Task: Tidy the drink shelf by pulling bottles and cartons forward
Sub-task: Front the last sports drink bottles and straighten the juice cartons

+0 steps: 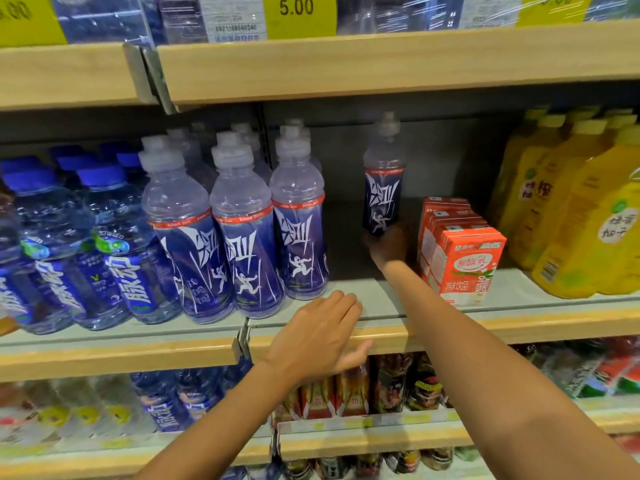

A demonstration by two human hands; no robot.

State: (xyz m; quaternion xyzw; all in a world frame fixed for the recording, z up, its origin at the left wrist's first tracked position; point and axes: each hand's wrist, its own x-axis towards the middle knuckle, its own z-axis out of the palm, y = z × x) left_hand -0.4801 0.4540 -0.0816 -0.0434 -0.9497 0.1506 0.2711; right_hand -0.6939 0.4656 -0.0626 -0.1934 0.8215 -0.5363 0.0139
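1. On the shelf [519, 292], three blue-labelled bottles [242, 244] stand at the front, left of a gap. Orange cartons [460, 251] sit just right of the gap, with yellow bottles [571, 209] beyond them.
2. The right arm stretches deep into the gap, forearm close beside the cartons. The left arm stops at the shelf's front lip.
3. The right hand [389, 245] grips the base of a lone bottle [382, 199], upright at the back. The left hand [322, 336] rests on the lip, fingers straight, holding nothing.

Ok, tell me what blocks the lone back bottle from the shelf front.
No product does. The right hand grips the lone bottle low down, and the lane ahead, between the front bottle row and the orange cartons, is bare shelf. Only the left hand rests on the front lip.
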